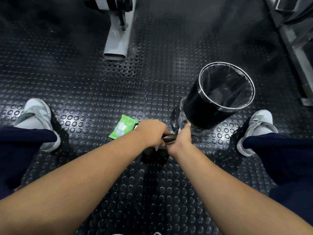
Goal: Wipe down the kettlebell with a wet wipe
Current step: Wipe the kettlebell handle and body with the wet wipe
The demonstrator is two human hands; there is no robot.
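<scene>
Black studded rubber gym floor (84,78). Kettlebell (169,138) sits centre btwn shoes (38,112). L hand (152,131) curls round its handle; R hand (182,141) is against it, thumb out, fingers hidden, can't tell grip. Green wipes pack (122,129) just left, lined bin (201,106) near right, machine leg (118,39) well ahead.

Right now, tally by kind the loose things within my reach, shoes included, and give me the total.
Kettlebell: 1
Wet wipe, mostly hidden: 1
Green wipe pack: 1
Black bin: 1
Grey shoes: 2
Total: 6
</scene>
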